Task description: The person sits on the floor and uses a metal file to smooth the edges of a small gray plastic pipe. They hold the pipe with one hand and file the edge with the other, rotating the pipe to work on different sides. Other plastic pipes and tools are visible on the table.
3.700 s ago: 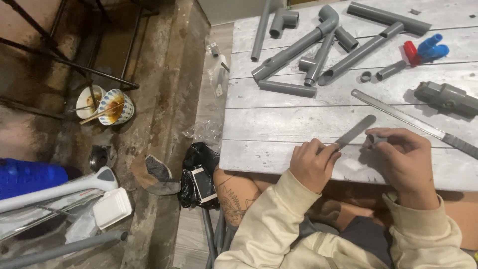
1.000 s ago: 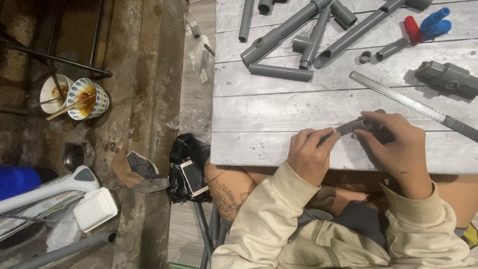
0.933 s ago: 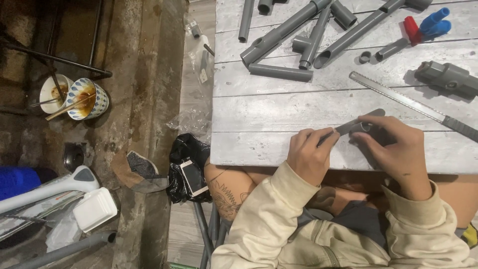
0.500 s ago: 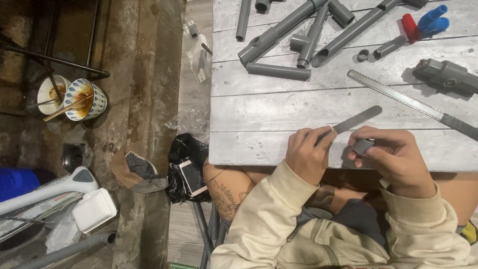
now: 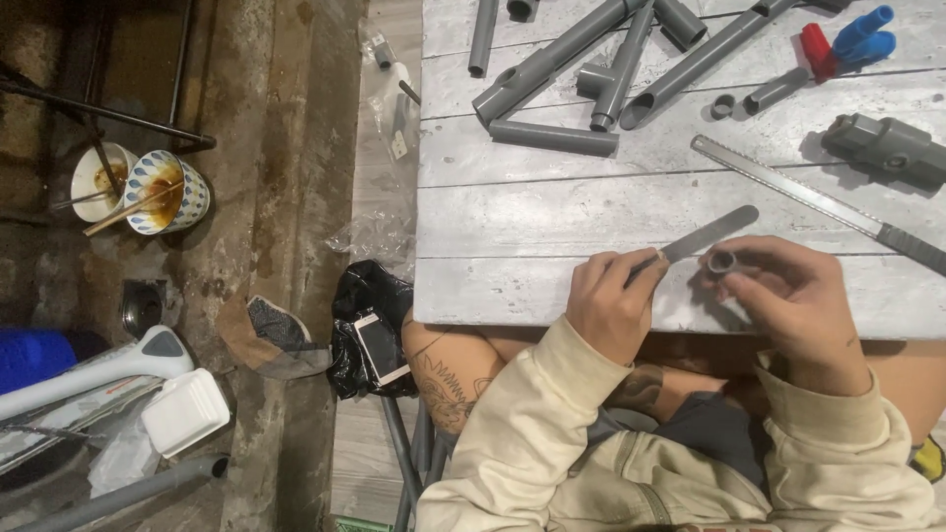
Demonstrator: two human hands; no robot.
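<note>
My left hand (image 5: pixel 611 300) grips a flat grey metal file (image 5: pixel 711 232) that points up and to the right over the table. My right hand (image 5: pixel 788 296) pinches a short grey pipe ring (image 5: pixel 721 262) between thumb and fingers, its open end facing the camera. The file's tip lies just above the ring, apart from it. Both hands hover at the near edge of the weathered white plank table (image 5: pixel 512 217).
Grey pipes and fittings (image 5: pixel 591 74) lie at the table's far side, with a long saw blade (image 5: pixel 788 187), a grey valve (image 5: pixel 887 148) and red and blue pieces (image 5: pixel 847 39). Left on the floor stand two bowls with chopsticks (image 5: pixel 148 187), a black bag with a phone (image 5: pixel 370 330) and a white box (image 5: pixel 185 409).
The file was pressed against the ring under both hands a second ago; now the hands have drawn apart, the ring is turned open-end up and the file is lifted clear.
</note>
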